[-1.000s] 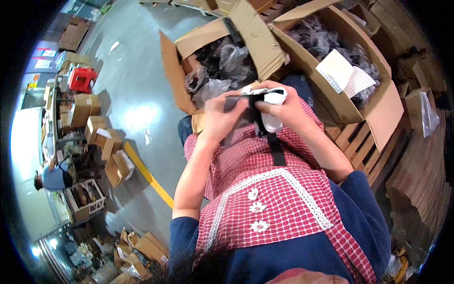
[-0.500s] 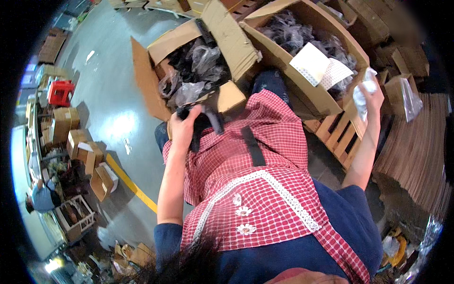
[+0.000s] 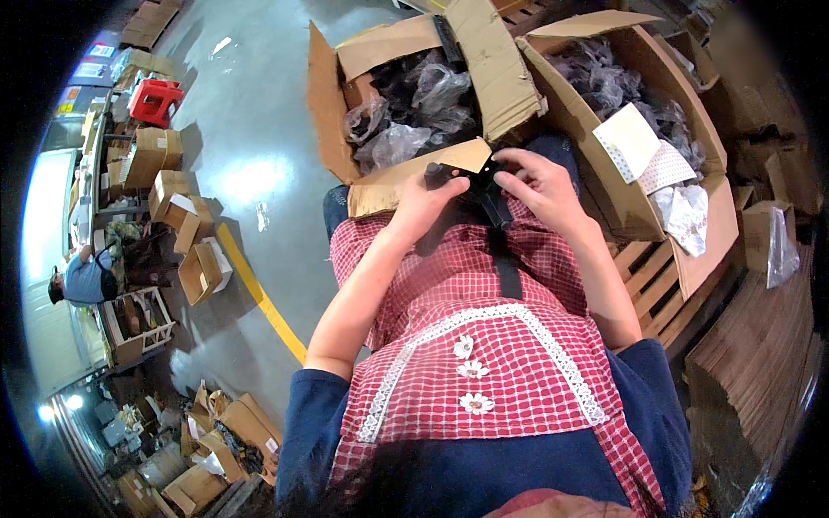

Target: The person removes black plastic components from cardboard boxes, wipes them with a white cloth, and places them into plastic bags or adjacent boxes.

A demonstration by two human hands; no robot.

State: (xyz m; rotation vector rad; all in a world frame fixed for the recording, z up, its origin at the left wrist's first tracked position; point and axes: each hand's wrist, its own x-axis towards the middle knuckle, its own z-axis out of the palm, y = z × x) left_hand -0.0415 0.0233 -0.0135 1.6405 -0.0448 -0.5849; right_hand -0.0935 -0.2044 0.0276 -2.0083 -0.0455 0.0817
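Over my lap, both hands hold a dark black part [image 3: 493, 209] with several arms and small holes; its exact kind I cannot make out. My left hand [image 3: 423, 207] is closed around its left side, thumb on top. Thumb and index finger of my right hand [image 3: 546, 192] pinch near its right end, the other fingers curled. Just beyond my hands stands an open carton [image 3: 371, 200] holding dark parts in clear plastic bags [image 3: 440, 91]. A crumpled white wrapper [image 3: 685, 216] lies on the near edge of a second carton [image 3: 553, 95] at the right.
Perforated white sheets [image 3: 635, 145] lie atop bagged parts in the right carton, which rests on a wooden pallet [image 3: 648, 281]. Stacked flat cardboard [image 3: 760, 345] stands at the right. Left are a yellow floor line [image 3: 259, 293], small boxes [image 3: 200, 269], a red stool [image 3: 155, 102] and another person [image 3: 82, 281].
My right hand has let go of the white wrapper at the right carton and come across to the black part. My left hand still holds that part. The view has shifted.
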